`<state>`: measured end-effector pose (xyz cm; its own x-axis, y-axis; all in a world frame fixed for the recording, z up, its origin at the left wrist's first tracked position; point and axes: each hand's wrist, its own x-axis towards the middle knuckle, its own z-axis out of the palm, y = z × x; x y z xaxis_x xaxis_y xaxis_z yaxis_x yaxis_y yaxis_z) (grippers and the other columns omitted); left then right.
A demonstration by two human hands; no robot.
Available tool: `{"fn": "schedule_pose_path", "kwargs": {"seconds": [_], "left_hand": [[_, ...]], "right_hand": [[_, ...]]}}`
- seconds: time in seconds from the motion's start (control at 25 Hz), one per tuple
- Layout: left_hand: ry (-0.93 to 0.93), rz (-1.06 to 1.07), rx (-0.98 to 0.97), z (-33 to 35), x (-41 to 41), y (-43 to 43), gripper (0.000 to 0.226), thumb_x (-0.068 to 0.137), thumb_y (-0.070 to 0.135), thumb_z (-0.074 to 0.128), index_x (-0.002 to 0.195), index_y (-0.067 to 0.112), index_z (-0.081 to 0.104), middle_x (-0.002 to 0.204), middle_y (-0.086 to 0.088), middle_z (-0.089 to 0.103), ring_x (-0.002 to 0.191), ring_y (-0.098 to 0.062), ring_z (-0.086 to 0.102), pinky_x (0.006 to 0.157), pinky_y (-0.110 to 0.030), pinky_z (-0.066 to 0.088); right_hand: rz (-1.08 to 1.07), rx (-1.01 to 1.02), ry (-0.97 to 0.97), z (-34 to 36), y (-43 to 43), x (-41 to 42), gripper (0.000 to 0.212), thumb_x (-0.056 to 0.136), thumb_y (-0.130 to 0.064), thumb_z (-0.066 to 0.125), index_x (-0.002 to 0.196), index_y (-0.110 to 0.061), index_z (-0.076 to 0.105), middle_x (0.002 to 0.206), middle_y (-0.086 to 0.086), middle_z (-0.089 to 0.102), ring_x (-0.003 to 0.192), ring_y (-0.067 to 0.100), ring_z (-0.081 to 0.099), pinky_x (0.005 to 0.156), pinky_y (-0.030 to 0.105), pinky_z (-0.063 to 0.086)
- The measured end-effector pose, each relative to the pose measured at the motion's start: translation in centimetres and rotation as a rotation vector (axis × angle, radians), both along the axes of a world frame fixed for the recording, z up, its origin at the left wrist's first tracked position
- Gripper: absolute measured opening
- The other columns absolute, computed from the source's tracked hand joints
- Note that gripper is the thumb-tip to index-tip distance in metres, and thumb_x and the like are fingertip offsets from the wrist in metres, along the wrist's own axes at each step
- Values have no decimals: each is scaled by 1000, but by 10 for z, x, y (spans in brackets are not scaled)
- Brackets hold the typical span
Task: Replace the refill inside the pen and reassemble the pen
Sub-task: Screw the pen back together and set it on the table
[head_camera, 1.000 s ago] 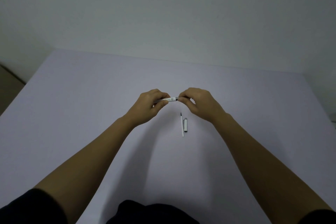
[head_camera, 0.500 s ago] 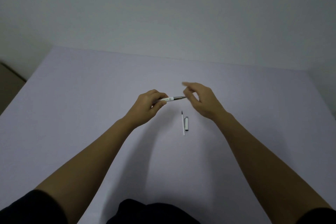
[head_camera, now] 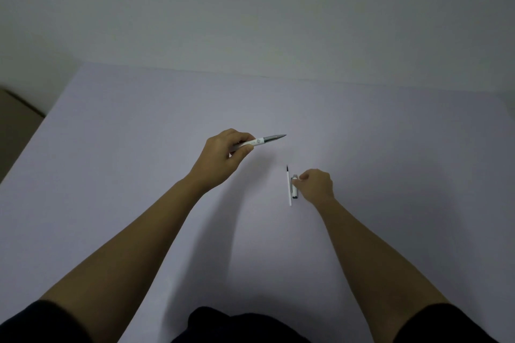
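Note:
My left hand (head_camera: 223,154) holds a white pen (head_camera: 262,140) with a grey pointed front, its tip aimed to the right above the table. A thin white refill (head_camera: 289,186) with a dark tip lies on the table, pointing away from me. Right beside it lies the grey pen cap (head_camera: 294,191). My right hand (head_camera: 316,185) is down at the cap, with thumb and fingertips touching its far end. The cap still rests on the table.
The pale lilac table (head_camera: 139,175) runs to a plain wall at the back. Its left edge drops to a dark floor strip (head_camera: 16,120). My dark sleeves and clothing fill the bottom edge.
My right hand let go of the pen's tip and dropped toward me onto the cap beside the refill. My left hand kept the pen and shifted slightly left.

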<state>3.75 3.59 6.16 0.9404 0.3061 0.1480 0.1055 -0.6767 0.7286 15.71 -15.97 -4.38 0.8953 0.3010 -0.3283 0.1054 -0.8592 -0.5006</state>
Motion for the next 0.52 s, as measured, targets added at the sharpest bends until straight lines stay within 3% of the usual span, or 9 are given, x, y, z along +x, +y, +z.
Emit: {"fn": "schedule_pose_path", "kwargs": {"seconds": [0.2, 0.32, 0.4, 0.52], "left_hand": [[24, 18, -2, -8, 1, 5, 17, 90, 19, 55, 103, 18, 66, 80, 10, 56, 74, -3, 52, 68, -3, 36], [50, 19, -16, -13, 0, 3, 17, 90, 20, 56, 103, 18, 66, 80, 11, 55, 74, -2, 52, 66, -1, 34], [76, 16, -14, -18, -2, 1, 17, 90, 19, 56, 103, 17, 66, 83, 7, 58, 74, -3, 52, 64, -1, 34], [133, 28, 1, -26, -5, -2, 18, 90, 19, 55, 104, 15, 66, 88, -1, 62, 73, -9, 50, 63, -6, 36]], "right_hand": [[-37, 8, 33, -7, 4, 3, 24, 81, -22, 64, 80, 1, 72, 85, 20, 73, 85, 35, 66, 70, 31, 49], [-200, 163, 127, -1, 0, 11, 21, 81, -22, 65, 87, -3, 73, 91, 14, 73, 90, 28, 66, 77, 28, 47], [-314, 395, 219, 11, 1, 17, 23, 83, -22, 65, 94, -3, 72, 85, 8, 71, 83, 19, 64, 78, 28, 49], [-448, 913, 465, 33, 9, 17, 21, 87, -14, 62, 104, -2, 63, 83, 2, 67, 79, 9, 63, 78, 23, 53]]}}
